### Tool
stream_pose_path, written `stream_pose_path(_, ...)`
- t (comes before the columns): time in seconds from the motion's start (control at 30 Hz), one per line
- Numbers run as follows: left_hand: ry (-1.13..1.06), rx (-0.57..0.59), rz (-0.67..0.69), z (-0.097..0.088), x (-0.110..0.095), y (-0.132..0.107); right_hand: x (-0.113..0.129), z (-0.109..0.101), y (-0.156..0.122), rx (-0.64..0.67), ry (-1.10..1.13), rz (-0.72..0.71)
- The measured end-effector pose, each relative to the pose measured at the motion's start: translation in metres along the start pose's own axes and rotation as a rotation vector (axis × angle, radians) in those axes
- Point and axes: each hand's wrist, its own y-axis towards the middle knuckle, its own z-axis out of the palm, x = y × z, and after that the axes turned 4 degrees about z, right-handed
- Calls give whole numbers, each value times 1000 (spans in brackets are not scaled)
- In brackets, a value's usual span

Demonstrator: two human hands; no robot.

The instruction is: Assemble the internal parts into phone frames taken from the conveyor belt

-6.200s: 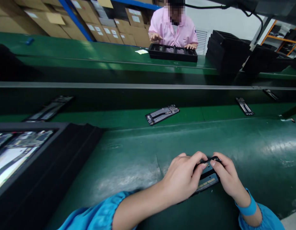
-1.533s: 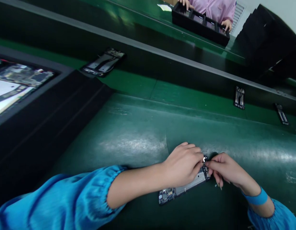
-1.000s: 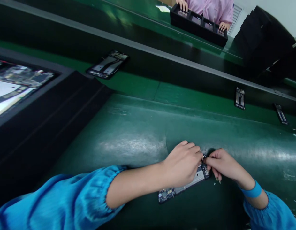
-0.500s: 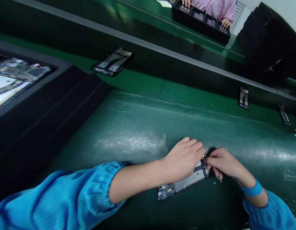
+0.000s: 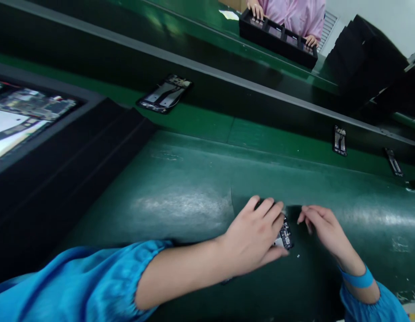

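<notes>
A bare phone frame with exposed circuitry (image 5: 285,235) lies on the green mat (image 5: 180,188) in front of me. My left hand (image 5: 256,235) wraps over most of it, fingers curled on its far edge and thumb on its near edge, so only the right end shows. My right hand (image 5: 323,226) rests just right of the frame with fingers loosely spread, holding nothing and not touching it. Both arms wear blue sleeves.
A black tray (image 5: 42,147) with phone boards stands at left. Other phone frames (image 5: 165,94), (image 5: 340,141), (image 5: 393,162) lie on the green conveyor belt. Across it, a person in pink works at a black tray (image 5: 277,38). Stacked black trays (image 5: 365,58) stand at the right.
My right hand has let go of the frame's end and drawn back to the right, fingers spread. My left hand has closed over the frame and covers more of it.
</notes>
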Motion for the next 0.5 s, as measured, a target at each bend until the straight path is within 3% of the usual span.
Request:
stream_pose_path(0.13,-18,16,167,-2,1,-6,-5,-6,-20,-238,-70,-183)
stream_pose_path(0.33,-100,-4,302,0,22,1,-15,9,-36,-280,-338,-416)
stream_pose_path(0.43,-107,-22,275,4,24,0,-19,9,-30,-259,-450,-437)
stream_pose_path(0.5,-106,-24,271,6,23,-1,-19,8,-25,-235,-402,-434)
